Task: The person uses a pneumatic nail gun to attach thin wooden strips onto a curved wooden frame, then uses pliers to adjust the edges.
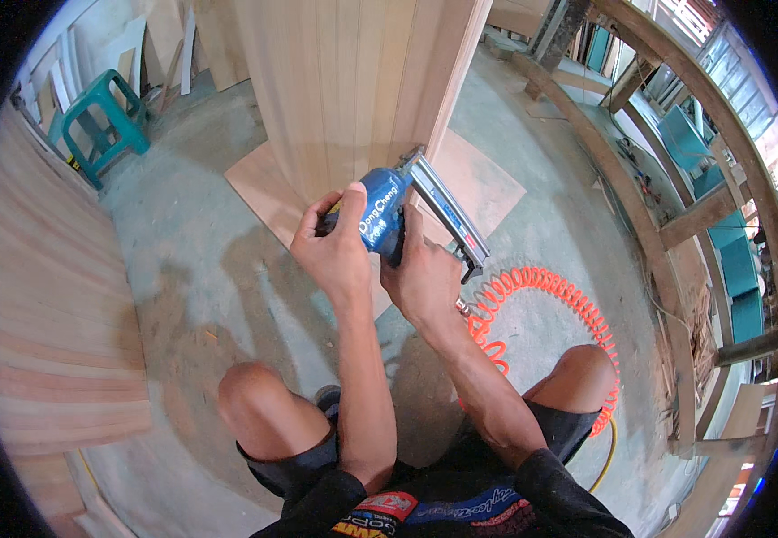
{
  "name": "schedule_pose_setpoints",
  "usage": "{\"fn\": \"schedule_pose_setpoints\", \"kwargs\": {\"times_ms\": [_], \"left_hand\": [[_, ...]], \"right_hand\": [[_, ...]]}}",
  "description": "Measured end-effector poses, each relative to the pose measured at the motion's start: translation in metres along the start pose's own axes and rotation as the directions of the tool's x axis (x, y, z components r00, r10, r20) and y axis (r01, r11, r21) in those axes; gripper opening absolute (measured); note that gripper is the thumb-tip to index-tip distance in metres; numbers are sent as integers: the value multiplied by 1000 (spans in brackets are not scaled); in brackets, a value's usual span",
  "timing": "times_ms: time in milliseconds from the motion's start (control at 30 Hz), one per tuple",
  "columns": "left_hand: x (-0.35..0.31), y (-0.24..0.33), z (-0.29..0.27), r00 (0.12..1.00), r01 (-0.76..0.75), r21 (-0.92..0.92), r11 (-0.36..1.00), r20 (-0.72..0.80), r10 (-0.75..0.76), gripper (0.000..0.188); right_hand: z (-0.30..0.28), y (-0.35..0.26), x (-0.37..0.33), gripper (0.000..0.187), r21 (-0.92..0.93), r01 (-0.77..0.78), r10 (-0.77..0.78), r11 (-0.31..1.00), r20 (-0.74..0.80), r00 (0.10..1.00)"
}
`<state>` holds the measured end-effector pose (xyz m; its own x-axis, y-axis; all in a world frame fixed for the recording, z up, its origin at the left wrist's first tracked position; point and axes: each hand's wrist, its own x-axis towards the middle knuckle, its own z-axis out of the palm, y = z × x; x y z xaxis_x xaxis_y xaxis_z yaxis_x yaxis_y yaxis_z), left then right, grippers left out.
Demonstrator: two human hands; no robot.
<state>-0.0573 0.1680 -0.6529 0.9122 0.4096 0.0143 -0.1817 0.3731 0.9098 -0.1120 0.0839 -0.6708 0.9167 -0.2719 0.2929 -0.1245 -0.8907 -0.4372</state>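
A blue pneumatic nail gun (pixel 384 215) with a long silver magazine is held in both hands, its nose against the lower right edge of an upright wooden panel (pixel 349 81). My left hand (pixel 333 242) is closed around the rounded blue body, thumb on top. My right hand (pixel 423 273) wraps the dark handle, its index finger stretched up along the tool near the trigger area. From the handle's end an orange coiled air hose (pixel 546 282) loops down to the right. Under the panel lies a flat wooden board (pixel 488 175).
To the left stands a large wooden panel (pixel 57 314), with a green plastic stool (pixel 102 125) behind it. Timber framing (pixel 622 170) runs along the right side, with teal panels (pixel 730 233) beyond. Boards (pixel 219 40) lean at the back left.
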Motion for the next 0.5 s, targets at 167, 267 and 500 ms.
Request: {"fn": "schedule_pose_setpoints", "kwargs": {"times_ms": [167,267,500], "left_hand": [[4,3,2,1000,-4,37,999,16,3,40],[0,9,-9,999,26,61,998,31,-28,44],[-5,-5,-31,895,179,63,982,404,-189,49]], "right_hand": [[-8,-5,3,77,-4,-22,22,1000,42,999],[-6,-3,-7,79,33,25,-26,999,42,999],[12,54,-35,53,208,-14,59,978,-208,976]]}}
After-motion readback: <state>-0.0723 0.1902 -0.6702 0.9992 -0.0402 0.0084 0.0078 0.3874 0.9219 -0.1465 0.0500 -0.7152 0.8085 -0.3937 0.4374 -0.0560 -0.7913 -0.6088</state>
